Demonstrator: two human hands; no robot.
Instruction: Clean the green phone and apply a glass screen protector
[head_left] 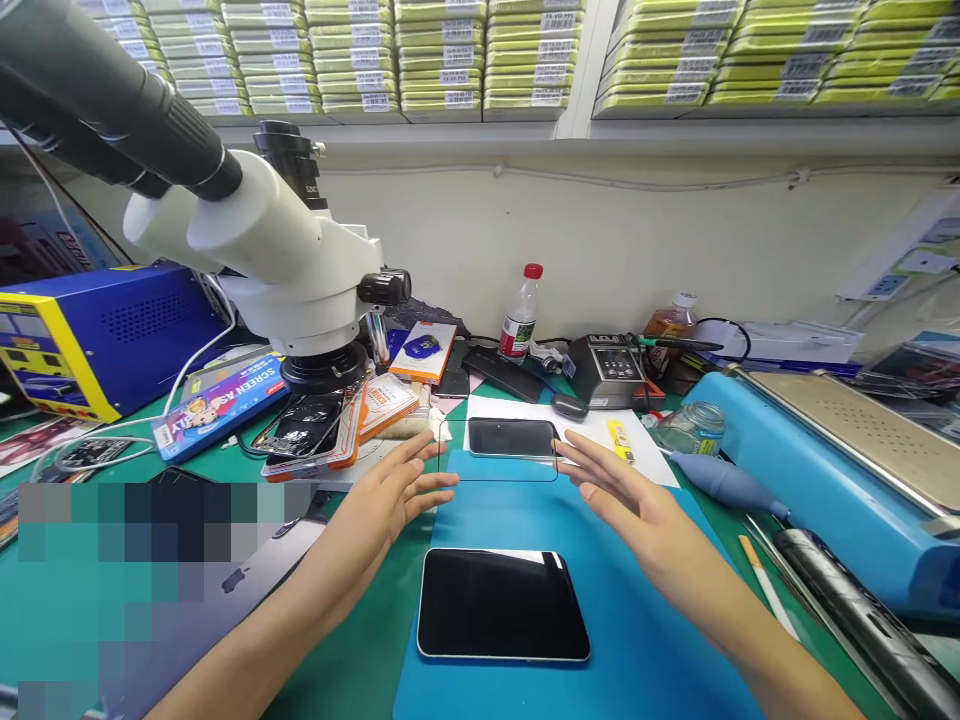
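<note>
Between my two hands hangs a thin black rectangular frame [506,481], like a phone's bezel outline, raised over the blue mat [480,515]. My left hand [390,490] holds its left side at the fingertips, fingers extended. On the opposite side, my right hand [626,495] pinches the right edge; the exact thumb contact is hard to make out. Nearer to me, a phone [502,605] with a dark glossy screen lies face up on the mat. Behind the frame, another dark-screened phone [512,437] rests at the white paper [592,420].
A microscope [277,260] stands at left above boxes and phone parts. To the right are a blue machine [810,480], a blue air blower [727,485], tweezers [802,590] and a cigarette [769,585]. A bottle [517,320] and a soldering station [607,370] stand behind.
</note>
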